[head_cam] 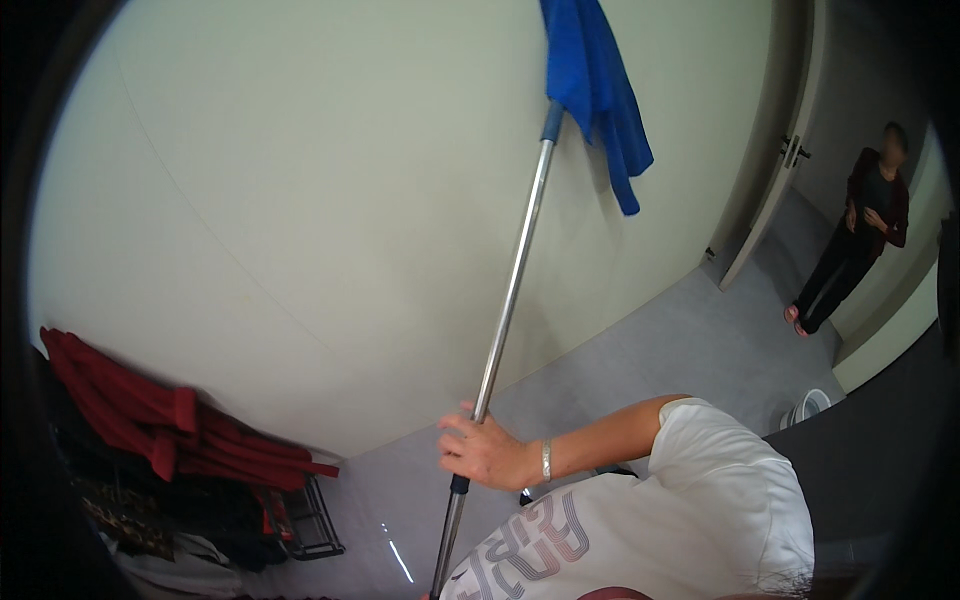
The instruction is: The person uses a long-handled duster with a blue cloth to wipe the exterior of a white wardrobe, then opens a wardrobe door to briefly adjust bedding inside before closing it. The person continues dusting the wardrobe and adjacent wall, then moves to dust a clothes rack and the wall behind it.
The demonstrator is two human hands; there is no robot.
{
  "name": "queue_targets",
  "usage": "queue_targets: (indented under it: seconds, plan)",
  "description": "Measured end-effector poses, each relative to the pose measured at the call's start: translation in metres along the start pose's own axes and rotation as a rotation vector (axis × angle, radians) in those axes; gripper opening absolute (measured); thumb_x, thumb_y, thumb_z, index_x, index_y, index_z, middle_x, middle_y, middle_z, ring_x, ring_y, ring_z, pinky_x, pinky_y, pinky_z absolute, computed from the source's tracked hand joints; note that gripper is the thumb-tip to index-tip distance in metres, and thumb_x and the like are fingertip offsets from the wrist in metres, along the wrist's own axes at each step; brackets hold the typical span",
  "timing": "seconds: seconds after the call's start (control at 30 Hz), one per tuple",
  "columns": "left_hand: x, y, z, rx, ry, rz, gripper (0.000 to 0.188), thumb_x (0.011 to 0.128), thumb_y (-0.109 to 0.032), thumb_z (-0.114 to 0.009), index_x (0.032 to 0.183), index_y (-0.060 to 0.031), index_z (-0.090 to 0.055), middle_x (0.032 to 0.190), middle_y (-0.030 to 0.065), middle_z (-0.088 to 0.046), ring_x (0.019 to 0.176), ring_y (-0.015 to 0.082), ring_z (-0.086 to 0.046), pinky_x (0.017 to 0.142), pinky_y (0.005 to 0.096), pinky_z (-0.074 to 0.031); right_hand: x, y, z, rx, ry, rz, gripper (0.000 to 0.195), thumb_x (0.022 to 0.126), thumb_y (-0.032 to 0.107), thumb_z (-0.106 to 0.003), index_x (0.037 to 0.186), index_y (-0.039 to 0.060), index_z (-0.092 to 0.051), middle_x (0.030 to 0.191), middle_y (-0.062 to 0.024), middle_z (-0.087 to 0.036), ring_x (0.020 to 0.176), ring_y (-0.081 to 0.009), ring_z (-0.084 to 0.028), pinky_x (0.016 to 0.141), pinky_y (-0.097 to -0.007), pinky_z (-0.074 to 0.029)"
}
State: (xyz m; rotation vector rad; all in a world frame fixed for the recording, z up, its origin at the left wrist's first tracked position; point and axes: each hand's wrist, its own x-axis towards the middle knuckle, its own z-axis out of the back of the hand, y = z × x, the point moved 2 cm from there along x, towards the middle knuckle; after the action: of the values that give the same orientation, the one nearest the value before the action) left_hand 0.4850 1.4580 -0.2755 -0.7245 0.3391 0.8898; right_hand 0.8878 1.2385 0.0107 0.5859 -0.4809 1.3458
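My right hand (487,452) is closed around a metal telescopic pole (512,289), just above its dark collar. The pole slants up across the view to a blue-grey socket. A blue cloth (592,82) hangs over its upper end, against or close to the pale wall (337,187); the cloth hides what is under it, and its top is cut off by the frame. At the bottom edge the pole's lower part passes beside my white printed shirt. Only a skin-coloured sliver shows there, perhaps my left hand; its grip cannot be made out.
Red clothing (180,427) and dark garments hang on a black rack (319,525) at lower left. An open door (776,195) stands at right, with a person (862,225) standing beyond it. A white bucket (810,407) sits on the grey floor (675,322) near a dark surface.
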Motion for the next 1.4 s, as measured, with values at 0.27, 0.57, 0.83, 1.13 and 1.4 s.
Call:
queue_targets:
  seconds: [0.27, 0.57, 0.83, 1.13, 1.4]
  plan:
    - [0.034, -0.034, 0.016, -0.034, 0.055, -0.066, 0.03, 0.075, -0.029, -0.067, 0.084, -0.0006, -0.064, 0.071, 0.0178, -0.059, 0.071, 0.0319, -0.058, 0.062, 0.0401, -0.044, 0.012, 0.058, -0.038, 0.103, 0.035, 0.184, 0.012, 0.073, 0.015, -0.058, 0.082, 0.0085, -0.054, 0.084, -0.0059, -0.048, 0.099, -0.0255, -0.047, 0.064, -0.0388, -0.049]
    - [0.069, -0.088, 0.01, -0.12, 0.097, -0.132, 0.029, 0.074, -0.029, -0.072, 0.078, -0.002, -0.062, 0.067, 0.0099, -0.057, 0.066, 0.0236, -0.054, 0.06, 0.0354, -0.043, -0.006, 0.03, -0.027, 0.178, 0.107, 0.287, 0.018, 0.074, 0.009, -0.06, 0.09, 0.009, -0.052, 0.087, -0.0049, -0.049, 0.104, -0.0225, -0.049, 0.077, -0.0355, -0.052]
    - [0.066, -0.191, -0.035, -0.34, 0.107, -0.16, 0.03, 0.073, -0.029, -0.076, 0.073, -0.0034, -0.06, 0.064, 0.0029, -0.055, 0.062, 0.0162, -0.051, 0.059, 0.0312, -0.042, 0.011, -0.086, 0.068, -0.121, -0.056, 0.325, 0.025, 0.076, 0.011, -0.064, 0.1, 0.0127, -0.059, 0.112, -0.005, -0.057, 0.118, -0.0256, -0.049, 0.089, -0.0408, -0.048]
    - [0.013, -0.434, 0.008, -0.814, 0.186, -0.516, 0.029, 0.077, -0.024, -0.079, 0.075, -0.0056, -0.056, 0.068, -0.0058, -0.049, 0.064, 0.0065, -0.045, 0.058, 0.0245, -0.039, 0.149, -0.201, 0.268, -0.717, -0.366, 0.351, 0.034, 0.076, 0.009, -0.064, 0.107, 0.0205, -0.061, 0.127, -0.0062, -0.053, 0.128, -0.0336, -0.038, 0.101, -0.0517, -0.039]
    - [-0.036, -0.52, 0.042, -1.068, 0.13, -0.762, 0.025, 0.08, -0.02, -0.076, 0.082, -0.0053, -0.055, 0.065, -0.0058, -0.048, 0.059, 0.0056, -0.044, 0.053, 0.0223, -0.037, 0.259, -0.181, 0.331, -0.958, -0.561, 0.286, 0.035, 0.082, 0.008, -0.06, 0.114, 0.0215, -0.062, 0.128, -0.0022, -0.053, 0.134, -0.0297, -0.034, 0.111, -0.0582, -0.022]
